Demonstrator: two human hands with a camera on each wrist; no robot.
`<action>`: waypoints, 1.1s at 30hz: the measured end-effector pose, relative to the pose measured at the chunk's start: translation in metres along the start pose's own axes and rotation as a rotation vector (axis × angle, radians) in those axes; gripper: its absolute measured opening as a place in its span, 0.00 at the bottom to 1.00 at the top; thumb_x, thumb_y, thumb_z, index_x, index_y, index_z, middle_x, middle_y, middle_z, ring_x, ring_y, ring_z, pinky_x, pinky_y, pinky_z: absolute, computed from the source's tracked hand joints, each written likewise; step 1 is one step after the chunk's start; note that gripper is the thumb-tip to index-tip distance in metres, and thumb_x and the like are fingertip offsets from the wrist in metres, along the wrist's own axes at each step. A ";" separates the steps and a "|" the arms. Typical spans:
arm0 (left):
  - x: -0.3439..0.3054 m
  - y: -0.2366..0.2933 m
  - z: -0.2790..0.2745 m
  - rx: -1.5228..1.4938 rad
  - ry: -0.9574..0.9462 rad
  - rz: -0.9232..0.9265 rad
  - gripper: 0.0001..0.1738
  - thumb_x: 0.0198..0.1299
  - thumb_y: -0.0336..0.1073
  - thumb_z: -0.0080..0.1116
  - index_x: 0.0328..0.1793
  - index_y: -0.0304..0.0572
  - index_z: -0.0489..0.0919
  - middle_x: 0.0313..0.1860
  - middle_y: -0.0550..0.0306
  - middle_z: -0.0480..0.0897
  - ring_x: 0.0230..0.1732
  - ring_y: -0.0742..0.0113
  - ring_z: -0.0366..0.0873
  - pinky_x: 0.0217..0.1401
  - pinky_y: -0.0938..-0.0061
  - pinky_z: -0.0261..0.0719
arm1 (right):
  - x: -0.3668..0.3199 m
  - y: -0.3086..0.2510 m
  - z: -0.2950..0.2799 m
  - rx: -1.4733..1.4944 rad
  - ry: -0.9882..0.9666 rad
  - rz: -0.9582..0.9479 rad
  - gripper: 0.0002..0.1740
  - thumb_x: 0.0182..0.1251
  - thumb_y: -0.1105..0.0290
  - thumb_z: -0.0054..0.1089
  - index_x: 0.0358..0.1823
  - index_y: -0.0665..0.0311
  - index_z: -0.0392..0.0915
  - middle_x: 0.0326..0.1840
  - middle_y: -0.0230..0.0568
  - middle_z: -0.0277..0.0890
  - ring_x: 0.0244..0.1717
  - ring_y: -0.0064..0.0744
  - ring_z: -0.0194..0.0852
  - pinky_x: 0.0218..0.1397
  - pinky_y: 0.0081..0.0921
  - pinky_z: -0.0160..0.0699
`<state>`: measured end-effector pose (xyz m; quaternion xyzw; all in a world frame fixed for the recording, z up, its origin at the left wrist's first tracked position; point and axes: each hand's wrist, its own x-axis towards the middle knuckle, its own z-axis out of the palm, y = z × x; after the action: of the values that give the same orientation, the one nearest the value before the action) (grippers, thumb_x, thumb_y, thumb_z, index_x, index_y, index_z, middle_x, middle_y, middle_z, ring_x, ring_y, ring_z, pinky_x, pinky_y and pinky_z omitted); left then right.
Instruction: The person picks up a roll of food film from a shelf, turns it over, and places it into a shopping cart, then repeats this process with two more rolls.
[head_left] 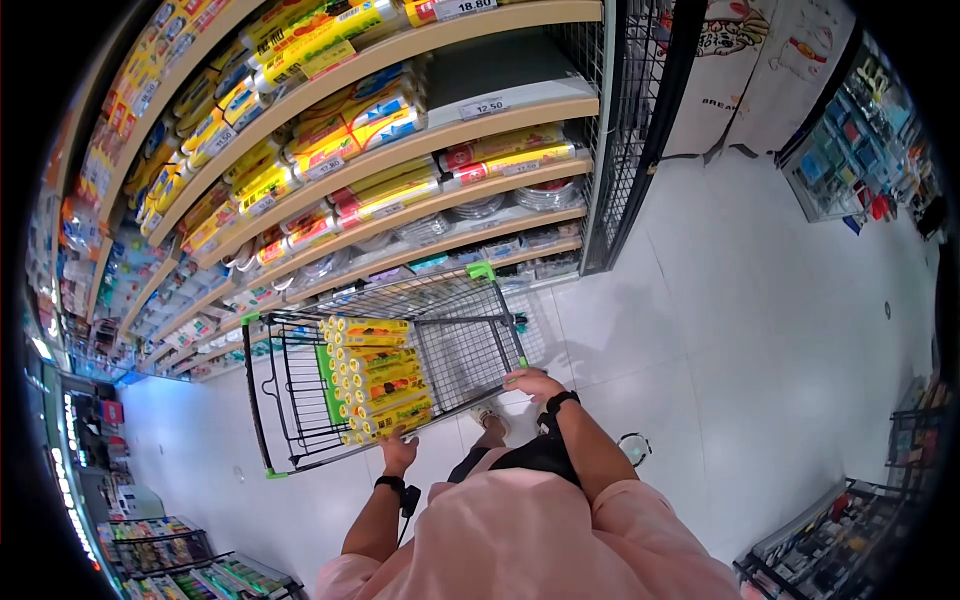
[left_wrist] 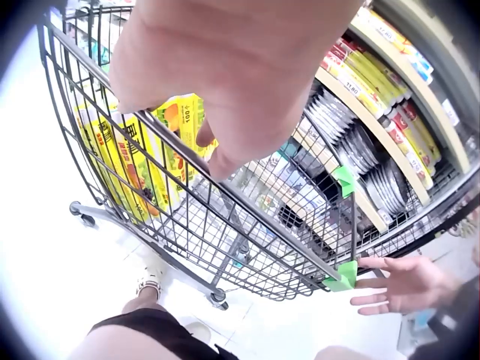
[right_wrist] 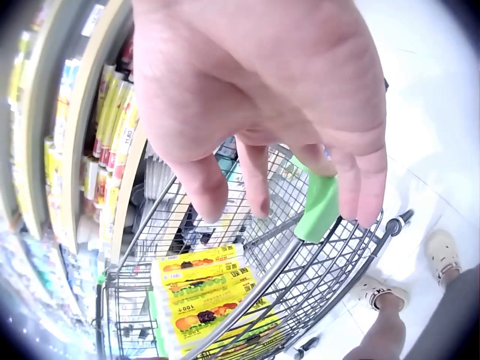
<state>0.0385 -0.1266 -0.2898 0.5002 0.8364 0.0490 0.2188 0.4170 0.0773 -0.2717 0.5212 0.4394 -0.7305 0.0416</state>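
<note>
A wire shopping cart (head_left: pixel 455 345) with green plastic corners stands in front of me, partly filled with a stack of yellow printed rolls (head_left: pixel 375 380). My left hand (head_left: pixel 398 455) grips the cart's near side rail beside the rolls; in the left wrist view the left hand (left_wrist: pixel 225 82) lies over that rail, its fingertips bent down at the bar. At the cart's right near corner is my right hand (head_left: pixel 537 384). Its fingers (right_wrist: pixel 253 176) reach down loosely spread around the green corner piece (right_wrist: pixel 321 206), fairly straight, without closing on it.
Shelves (head_left: pixel 400 150) with yellow rolls and price tags run along the cart's far side. A black wire mesh panel (head_left: pixel 630 130) ends the shelving. Tiled floor (head_left: pixel 680 320) extends to the right. Low display racks (head_left: pixel 830 535) stand behind on the right.
</note>
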 end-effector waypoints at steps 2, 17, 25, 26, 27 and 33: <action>0.004 -0.002 -0.003 0.026 -0.037 0.003 0.33 0.51 0.48 0.70 0.62 0.42 0.80 0.60 0.34 0.80 0.68 0.30 0.64 0.73 0.50 0.61 | 0.010 -0.003 0.001 -0.112 -0.024 -0.019 0.30 0.61 0.51 0.65 0.67 0.41 0.75 0.68 0.35 0.71 0.66 0.37 0.68 0.62 0.41 0.74; 0.015 -0.075 -0.017 -0.072 0.113 -0.010 0.19 0.51 0.30 0.58 0.51 0.47 0.87 0.49 0.40 0.86 0.66 0.30 0.67 0.77 0.44 0.48 | -0.022 -0.027 -0.034 0.066 0.070 -0.222 0.19 0.65 0.58 0.63 0.56 0.52 0.80 0.50 0.32 0.80 0.41 0.29 0.81 0.43 0.30 0.83; 0.043 -0.110 -0.021 -0.026 0.100 -0.152 0.14 0.46 0.34 0.59 0.39 0.55 0.90 0.45 0.48 0.87 0.59 0.40 0.75 0.74 0.30 0.42 | -0.034 -0.080 -0.029 0.104 0.123 -0.277 0.17 0.69 0.62 0.61 0.57 0.57 0.79 0.50 0.35 0.80 0.44 0.30 0.81 0.47 0.29 0.83; 0.043 -0.117 -0.018 -0.012 0.113 -0.155 0.14 0.46 0.34 0.59 0.39 0.55 0.90 0.45 0.49 0.87 0.59 0.41 0.75 0.73 0.28 0.42 | -0.035 -0.084 -0.025 0.121 0.132 -0.299 0.17 0.69 0.62 0.61 0.57 0.57 0.79 0.49 0.34 0.80 0.44 0.30 0.81 0.46 0.29 0.83; 0.043 -0.120 -0.023 0.005 0.126 -0.154 0.15 0.46 0.34 0.58 0.39 0.56 0.90 0.44 0.49 0.87 0.59 0.41 0.75 0.72 0.26 0.42 | -0.033 -0.090 -0.019 0.142 0.142 -0.322 0.17 0.69 0.63 0.61 0.56 0.58 0.79 0.48 0.34 0.80 0.43 0.29 0.82 0.46 0.28 0.83; 0.057 -0.130 -0.028 0.061 0.055 -0.222 0.15 0.51 0.37 0.56 0.41 0.58 0.91 0.49 0.50 0.87 0.69 0.41 0.70 0.69 0.15 0.38 | -0.017 -0.127 -0.003 0.160 0.224 -0.348 0.17 0.69 0.65 0.62 0.57 0.60 0.78 0.43 0.35 0.82 0.39 0.28 0.83 0.41 0.25 0.84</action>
<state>-0.1024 -0.1383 -0.3215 0.4092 0.8935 0.0126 0.1847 0.3610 0.1498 -0.1823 0.5170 0.4653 -0.6967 -0.1755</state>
